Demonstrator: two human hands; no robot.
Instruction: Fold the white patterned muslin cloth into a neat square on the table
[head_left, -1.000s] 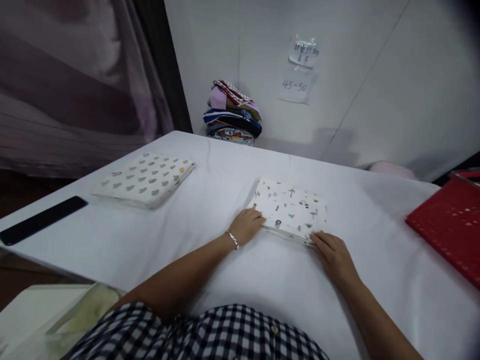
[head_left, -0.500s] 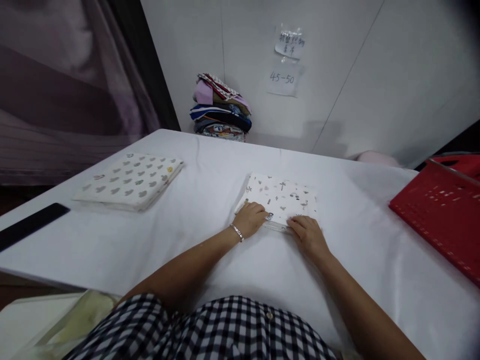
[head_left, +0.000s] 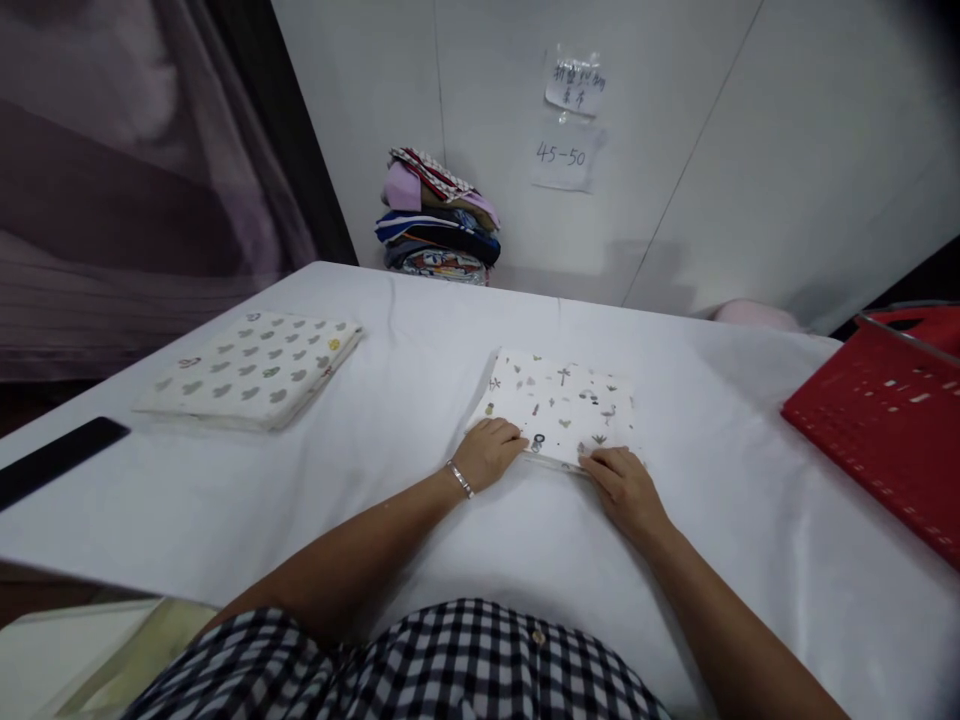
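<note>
A folded white cloth with small dark prints (head_left: 562,405) lies flat on the white table (head_left: 465,500) in front of me. My left hand (head_left: 489,451), with a silver bracelet on the wrist, rests on the cloth's near left corner, fingers curled over the edge. Along the near right edge sits my right hand (head_left: 624,483), its fingers pressed on the cloth's rim. Both hands grip the cloth's near edge.
A second folded cloth with grey heart-like prints (head_left: 251,368) lies at the left. A black flat bar (head_left: 56,460) sits at the table's left edge. A red plastic basket (head_left: 885,420) stands at the right. A pile of coloured fabrics (head_left: 439,220) leans against the wall.
My right hand slid left along the cloth's near edge, closer to the left hand. The view has shifted slightly; the cloth stays in place.
</note>
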